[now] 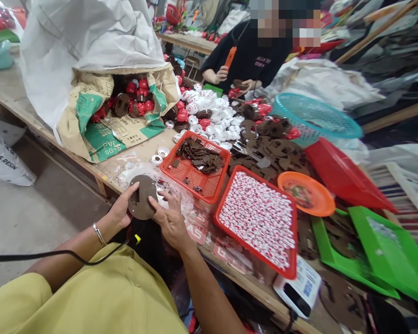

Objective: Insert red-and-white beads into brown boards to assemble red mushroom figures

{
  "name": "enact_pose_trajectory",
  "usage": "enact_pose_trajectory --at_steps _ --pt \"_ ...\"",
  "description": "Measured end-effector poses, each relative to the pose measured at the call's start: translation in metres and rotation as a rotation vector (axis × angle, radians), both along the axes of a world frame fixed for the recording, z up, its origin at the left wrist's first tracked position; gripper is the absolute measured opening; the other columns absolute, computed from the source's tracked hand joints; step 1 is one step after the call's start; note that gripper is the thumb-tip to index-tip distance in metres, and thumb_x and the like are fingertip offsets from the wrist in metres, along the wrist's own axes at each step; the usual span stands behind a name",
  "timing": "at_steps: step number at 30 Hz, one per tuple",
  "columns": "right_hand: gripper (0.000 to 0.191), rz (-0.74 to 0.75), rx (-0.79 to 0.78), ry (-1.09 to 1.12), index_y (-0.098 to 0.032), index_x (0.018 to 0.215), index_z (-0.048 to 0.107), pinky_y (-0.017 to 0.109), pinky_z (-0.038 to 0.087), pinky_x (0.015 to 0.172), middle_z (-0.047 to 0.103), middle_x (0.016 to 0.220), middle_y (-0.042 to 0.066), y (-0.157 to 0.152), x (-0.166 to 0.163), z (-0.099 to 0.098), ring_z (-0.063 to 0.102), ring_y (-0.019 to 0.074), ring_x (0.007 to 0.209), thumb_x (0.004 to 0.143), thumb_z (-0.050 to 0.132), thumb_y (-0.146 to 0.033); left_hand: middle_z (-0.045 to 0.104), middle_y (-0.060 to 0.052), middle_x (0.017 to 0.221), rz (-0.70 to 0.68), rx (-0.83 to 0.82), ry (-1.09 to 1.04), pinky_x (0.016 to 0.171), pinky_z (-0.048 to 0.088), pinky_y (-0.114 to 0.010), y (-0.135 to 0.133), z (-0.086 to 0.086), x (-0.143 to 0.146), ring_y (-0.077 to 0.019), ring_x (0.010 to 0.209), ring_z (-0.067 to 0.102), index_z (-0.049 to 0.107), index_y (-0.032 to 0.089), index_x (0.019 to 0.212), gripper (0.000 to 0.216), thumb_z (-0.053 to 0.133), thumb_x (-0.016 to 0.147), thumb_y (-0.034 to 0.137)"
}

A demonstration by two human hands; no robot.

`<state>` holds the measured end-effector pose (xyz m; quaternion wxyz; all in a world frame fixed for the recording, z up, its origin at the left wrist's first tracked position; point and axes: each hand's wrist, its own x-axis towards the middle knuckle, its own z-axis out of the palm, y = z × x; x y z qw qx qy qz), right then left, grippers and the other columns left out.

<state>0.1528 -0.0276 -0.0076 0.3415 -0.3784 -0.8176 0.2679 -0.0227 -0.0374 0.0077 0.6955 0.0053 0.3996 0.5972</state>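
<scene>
Brown disc point(146, 198), held up by the near edge of the bench point(144, 147). I see the left hand point(120, 208) pinching one side, the right hand point(172, 222) touching the other, its grip unclear. Probably a positioning step; next calls for steady support.

One head-worn camera is looking forward and down, viewing the wearer's yellow shirt point(118, 292) from above at close range along the lower left. It is facing across the counter point(10, 86), whose front edge is running slantwise from upper left to lower right. The brown disc point(145, 205) is showing near the lens, left of centre; a co-worker point(249, 67) is appearing farther off, at the top.
</scene>
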Motion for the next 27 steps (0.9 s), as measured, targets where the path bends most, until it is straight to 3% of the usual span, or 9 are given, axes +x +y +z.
enact_pose_trajectory --at_steps 3,7,11,13,15,17,20,23,27 --pt "0.049 -0.007 -0.349 0.332 -0.029 0.139 0.052 0.039 0.054 0.088 0.049 0.138 0.01 0.006 0.009 -0.003 0.057 0.02 0.107 0.1 0.031 -0.051 0.074 -0.01 0.097 -0.027 0.048 0.01 0.083 0.057 -0.036 0.003 0.007 -0.005 -0.0253 0.09 0.07 0.069 0.013 0.106 0.034 0.071 0.079 0.032" --pt "0.059 -0.084 -0.654 0.463 -0.028 0.144 0.044 0.029 0.058 0.07 0.053 0.132 0.009 -0.003 -0.002 -0.003 0.062 0.0125 0.078 0.092 0.053 -0.053 0.073 -0.01 0.103 0.017 0.105 0.03 0.087 0.055 -0.035 -0.002 0.004 0.003 -0.0247 0.098 0.068 0.068 0.014 0.11 0.038 0.072 0.079 0.036" --pt "0.068 -0.097 -0.839 0.57 -0.027 0.143 0.042 0.025 0.057 0.058 0.057 0.129 0.009 -0.026 -0.034 -0.006 0.064 0.0151 0.079 0.083 0.066 -0.048 0.07 -0.009 0.113 0.144 0.144 0.058 0.092 0.052 -0.032 -0.025 -0.01 0.014 -0.023 0.108 0.064 0.064 0.018 0.117 0.048 0.071 0.079 0.047" --pt "0.068 -0.083 -0.881 0.618 -0.025 0.141 0.045 0.023 0.056 0.055 0.064 0.117 0.007 -0.027 -0.038 -0.006 0.064 0.0161 0.078 0.081 0.068 -0.048 0.069 -0.008 0.116 0.17 0.154 0.046 0.091 0.052 -0.033 -0.035 -0.013 0.007 -0.0236 0.109 0.063 0.063 0.02 0.119 0.053 0.066 0.08 0.056" --pt "0.064 0.022 -0.907 0.56 -0.023 0.136 0.051 0.023 0.055 0.059 0.067 0.11 0.005 -0.018 -0.031 -0.001 0.065 0.0161 0.079 0.08 0.07 -0.047 0.069 -0.008 0.114 0.147 0.139 0.036 0.088 0.053 -0.034 -0.039 -0.012 -0.01 -0.0241 0.105 0.065 0.062 0.021 0.121 0.056 0.061 0.082 0.062" --pt "0.059 0.218 -0.913 0.438 -0.022 0.131 0.057 0.026 0.056 0.073 0.067 0.113 0.005 -0.003 -0.017 0.01 0.065 0.018 0.091 0.079 0.072 -0.045 0.07 -0.008 0.106 0.015 0.106 0.03 0.084 0.054 -0.035 -0.036 -0.011 -0.032 -0.0241 0.097 0.067 0.061 0.022 0.123 0.058 0.059 0.082 0.063" --pt "0.054 0.507 -0.905 0.27 -0.018 0.125 0.063 0.031 0.051 0.09 0.065 0.119 0.007 0.022 -0.005 0.027 0.061 0.0208 0.107 0.079 0.073 -0.045 0.07 -0.012 0.102 -0.386 0.086 -0.047 0.081 0.054 -0.037 -0.029 -0.017 -0.056 -0.0255 0.089 0.069 0.064 0.017 0.12 0.056 0.064 0.081 0.058" --pt "0.054 0.654 -0.961 0.189 -0.017 0.125 0.062 0.029 0.051 0.086 0.068 0.112 0.007 0.034 -0.008 0.036 0.063 0.0182 0.1 0.081 0.07 -0.048 0.071 -0.015 0.104 -0.703 0.102 -0.127 0.08 0.053 -0.034 -0.029 -0.031 -0.063 -0.0263 0.089 0.069 0.068 0.015 0.11 0.047 0.075 0.075 0.046" --pt "0.056 0.767 -0.999 0.087 -0.017 0.123 0.062 0.025 0.052 0.08 0.069 0.106 0.005 0.037 -0.016 0.037 0.065 0.016 0.092 0.08 0.069 -0.052 0.072 -0.017 0.101 -0.876 0.18 -0.207 0.077 0.052 -0.03 -0.038 -0.046 -0.058 -0.0276 0.09 0.07 0.07 0.012 0.105 0.047 0.084 0.065 0.033"
